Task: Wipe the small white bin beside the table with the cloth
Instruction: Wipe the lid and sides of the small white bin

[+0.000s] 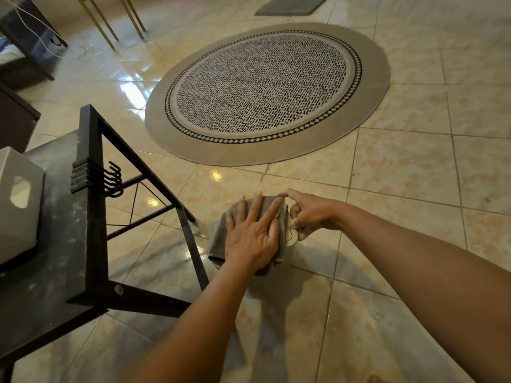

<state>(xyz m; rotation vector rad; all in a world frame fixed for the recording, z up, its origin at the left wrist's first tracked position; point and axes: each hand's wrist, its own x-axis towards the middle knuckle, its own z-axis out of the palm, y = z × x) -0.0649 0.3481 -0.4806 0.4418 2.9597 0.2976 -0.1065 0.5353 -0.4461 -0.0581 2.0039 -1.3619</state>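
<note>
1. Wiping is in hand: the left hand presses flat, fingers spread, on the grey cloth draped over something low on the floor.
2. That is probably the small white bin; only a pale sliver shows, just beside the black-framed surface.
3. The right hand pinches the cloth's edge, its grip closed.
4. Next: slide the cloth around the sides while steadying.
</note>
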